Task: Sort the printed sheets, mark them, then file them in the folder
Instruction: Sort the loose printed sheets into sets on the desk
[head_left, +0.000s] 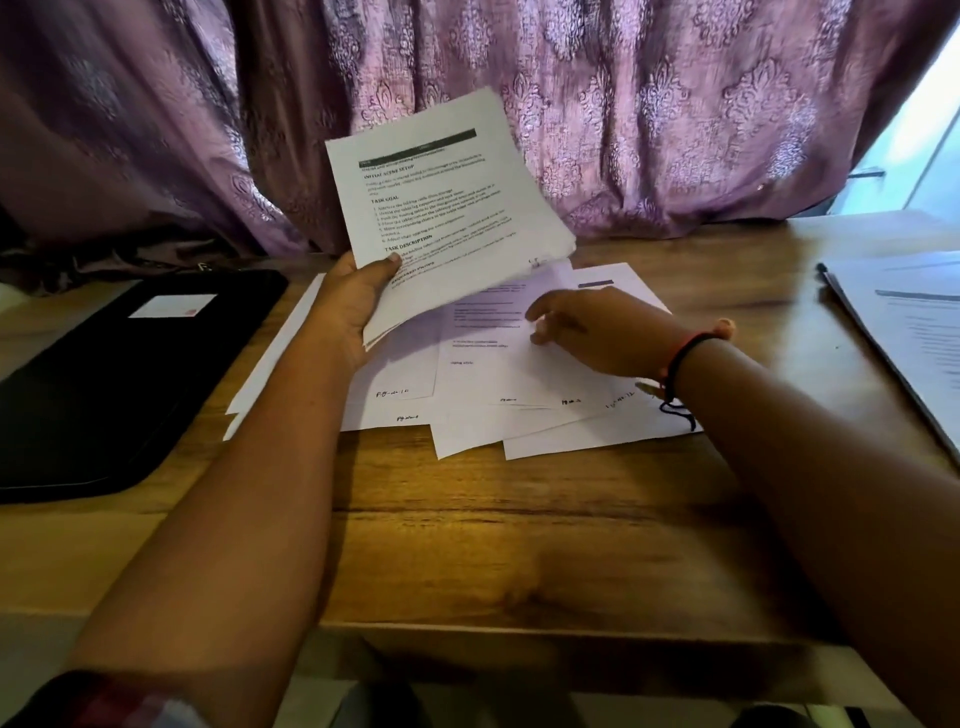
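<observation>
Around the work, a black folder (119, 374) lies flat at the left of the wooden table (519, 519), matte and round-cornered, with a small white label (171, 305) on its cover. At the far right sits a separate pile of papers (909, 332), a dark pen-like tip (821, 267) at its upper corner. Behind it all hangs a purple curtain (623, 104), heavy folds with a woven medallion pattern. Centre stage, the left hand (358, 296) grips a raised stack of printed sheets (441, 208), thumb clamped on the lower left corner, and that tilted stack hides part of the pages below. Those loose sheets (519, 405) lie fanned and overlapping on the table, thin white paper with handwritten marks along their bottom edges. The right hand (587, 327) reaches over them with its fingers loosely spread and holding nothing. It is blurred, so contact with the top page cannot be told. A red and black thread bracelet (685, 353) circles that wrist. The tabletop shows warm brown grain.
</observation>
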